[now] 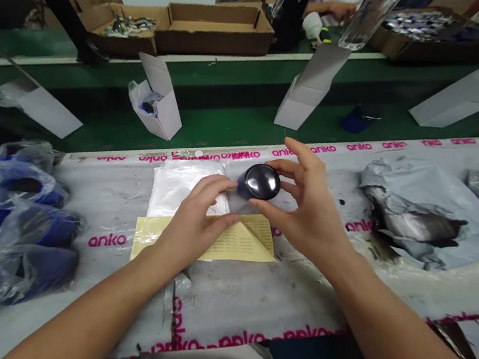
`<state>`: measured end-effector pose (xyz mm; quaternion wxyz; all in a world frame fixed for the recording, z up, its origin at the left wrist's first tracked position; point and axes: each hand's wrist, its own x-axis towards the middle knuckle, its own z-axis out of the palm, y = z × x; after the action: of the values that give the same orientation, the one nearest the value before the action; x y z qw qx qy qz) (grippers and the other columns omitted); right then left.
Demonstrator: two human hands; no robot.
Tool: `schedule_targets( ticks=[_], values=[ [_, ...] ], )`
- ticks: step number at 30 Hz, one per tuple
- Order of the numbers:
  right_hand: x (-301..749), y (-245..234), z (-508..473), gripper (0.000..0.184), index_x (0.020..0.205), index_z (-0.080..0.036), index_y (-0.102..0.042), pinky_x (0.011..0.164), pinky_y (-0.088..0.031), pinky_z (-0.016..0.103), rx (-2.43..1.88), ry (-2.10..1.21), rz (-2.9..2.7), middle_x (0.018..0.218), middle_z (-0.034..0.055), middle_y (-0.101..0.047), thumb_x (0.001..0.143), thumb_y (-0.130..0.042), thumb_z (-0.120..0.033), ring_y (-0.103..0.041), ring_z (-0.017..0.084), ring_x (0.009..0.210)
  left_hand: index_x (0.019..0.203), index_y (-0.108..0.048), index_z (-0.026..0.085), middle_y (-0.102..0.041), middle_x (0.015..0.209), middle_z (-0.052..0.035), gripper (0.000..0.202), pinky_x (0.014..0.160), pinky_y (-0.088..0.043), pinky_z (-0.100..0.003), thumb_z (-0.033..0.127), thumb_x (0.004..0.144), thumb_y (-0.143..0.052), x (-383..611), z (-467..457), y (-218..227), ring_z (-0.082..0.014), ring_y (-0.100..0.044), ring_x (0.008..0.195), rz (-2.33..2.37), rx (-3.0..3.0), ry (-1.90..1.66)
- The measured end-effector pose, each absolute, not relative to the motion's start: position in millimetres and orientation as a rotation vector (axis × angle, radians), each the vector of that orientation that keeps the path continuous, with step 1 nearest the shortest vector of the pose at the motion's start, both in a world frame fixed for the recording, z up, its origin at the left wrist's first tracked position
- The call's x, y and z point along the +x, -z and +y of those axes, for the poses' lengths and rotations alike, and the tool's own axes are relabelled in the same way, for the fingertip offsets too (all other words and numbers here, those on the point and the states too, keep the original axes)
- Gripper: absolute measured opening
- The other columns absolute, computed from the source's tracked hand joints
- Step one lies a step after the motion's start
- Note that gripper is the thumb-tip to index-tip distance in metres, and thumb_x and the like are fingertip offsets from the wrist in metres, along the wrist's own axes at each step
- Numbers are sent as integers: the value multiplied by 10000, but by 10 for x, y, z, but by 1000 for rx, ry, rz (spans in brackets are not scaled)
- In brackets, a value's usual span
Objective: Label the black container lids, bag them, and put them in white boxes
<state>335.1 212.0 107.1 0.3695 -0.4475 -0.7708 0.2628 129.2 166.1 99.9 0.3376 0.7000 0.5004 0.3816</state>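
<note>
So the little blue container with the shiny black end (262,182) sits just off dead centre, held up above the bench. Right hand (300,188) is curled part-open round it from 3 o'clock, thumb and fingertips pinching the black rim. Left hand (203,207) is half open at 9 o'clock, fingertips at the blue end, thumb clear. Yellow sheet (254,246) lies around 6 o'clock below it. My guess: light, stiff, kinda slippery on that gloss and easily scratched, so grip the sides, not the shiny face.
</note>
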Motion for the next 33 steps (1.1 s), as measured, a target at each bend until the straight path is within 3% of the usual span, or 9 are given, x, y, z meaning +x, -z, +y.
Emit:
schedule_targets(
  ticks=[3,7,12,16,19,21,33],
  values=[
    [3237,-1019,1967,793,1549,-347,-256,1001,-557,492,-1046,-685,-2030,1399,102,-549,887,-667,-200,-579,292,1267,1431,-444,272,-478,1503,-73,642,1143,-419,-451,183,880,-761,1319,1670,-964,-267,-456,1382,1327,1783,-960],
    [3227,-920,1815,763,1551,-373,-246,1060,-518,558,-953,-675,-2060,1457,93,-495,919,-598,-132,-517,294,1338,1469,-401,293,-499,1500,-60,772,1168,-400,-481,120,830,-796,1348,1688,-974,-272,-470,1387,1277,1735,-880],
    [3378,-1010,1638,690,1512,-390,-339,1132,-466,547,-909,-884,-2019,1482,63,-473,930,-589,-114,-461,274,1395,1347,-513,284,-584,1408,-39,720,1121,-443,-453,57,751,-849,1386,1681,-981,-265,-532,1322,1275,1783,-904],
    [3411,-1119,1494,284,1167,-331,-636,1013,-562,450,-1085,-961,-1726,1302,52,-568,924,-649,-185,-540,261,1293,1270,-549,279,-598,1389,-35,618,1118,-451,-453,42,768,-821,1400,1654,-978,-260,-541,1318,1302,1807,-960],
    [3351,-1129,1461,38,916,-281,-693,830,-594,355,-1224,-963,-1657,1110,53,-607,916,-676,-248,-605,244,1145,1270,-543,285,-598,1388,-35,606,1124,-448,-468,59,781,-820,1398,1648,-962,-257,-542,1316,1287,1849,-973],
    [3297,-1116,1469,54,875,-275,-706,755,-577,331,-1289,-974,-1657,1082,61,-607,917,-673,-278,-605,248,1126,1281,-536,290,-594,1393,-38,614,1128,-443,-469,72,786,-827,1394,1652,-943,-252,-539,1318,1265,1884,-988],
    [3129,-1065,1387,94,855,-286,-731,753,-561,352,-1482,-728,-1627,1138,80,-572,908,-661,-319,-569,266,1184,1334,-529,259,-590,1398,-52,627,1137,-436,-416,18,811,-777,1394,1661,-928,-228,-519,1317,1150,2039,-1024]
  ],
)
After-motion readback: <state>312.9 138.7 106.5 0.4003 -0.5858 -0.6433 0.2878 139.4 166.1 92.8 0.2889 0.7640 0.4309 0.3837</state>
